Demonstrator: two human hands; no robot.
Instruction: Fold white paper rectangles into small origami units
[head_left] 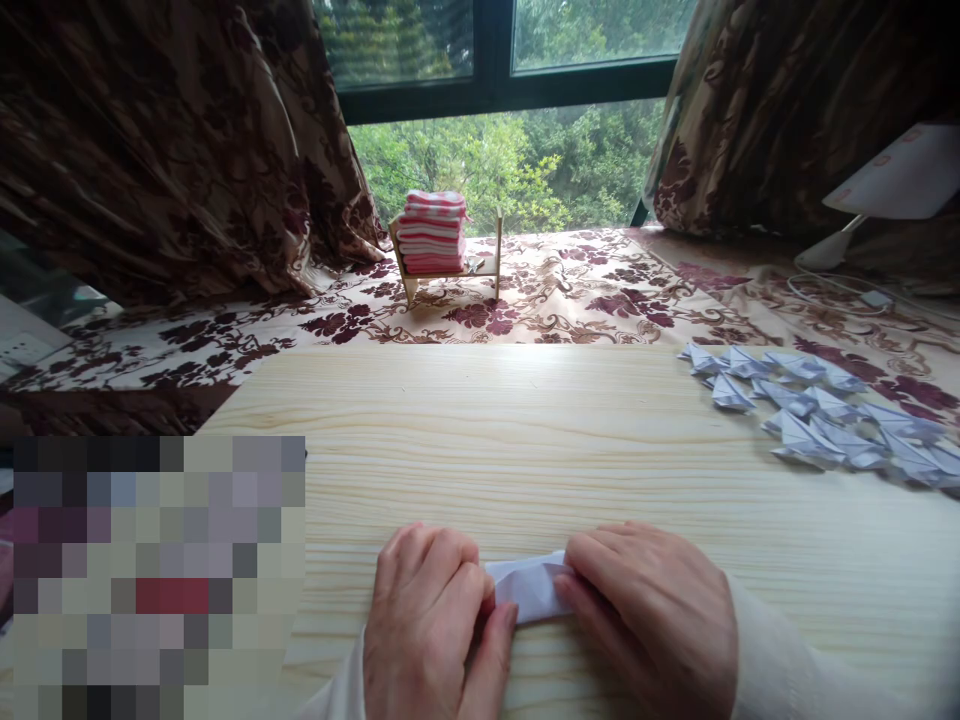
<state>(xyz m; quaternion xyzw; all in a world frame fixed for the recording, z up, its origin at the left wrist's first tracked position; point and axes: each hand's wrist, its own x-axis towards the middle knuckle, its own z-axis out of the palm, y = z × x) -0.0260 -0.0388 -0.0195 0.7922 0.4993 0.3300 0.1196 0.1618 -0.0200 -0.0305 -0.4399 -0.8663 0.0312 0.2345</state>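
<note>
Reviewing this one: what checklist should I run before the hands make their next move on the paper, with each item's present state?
1. Left hand on the paper: ok, at its left end, thumb by the near edge.
2. Right hand on the paper: ok, gripping its right end.
3. Finished-looking folded pieces out of the way: ok, grouped at the far right, apart from both hands.
4. Paper's ends folded evenly: cannot tell, fingers cover them.
5. Left side of the table readable: not ok, a pixelated patch hides part of it.
</note>
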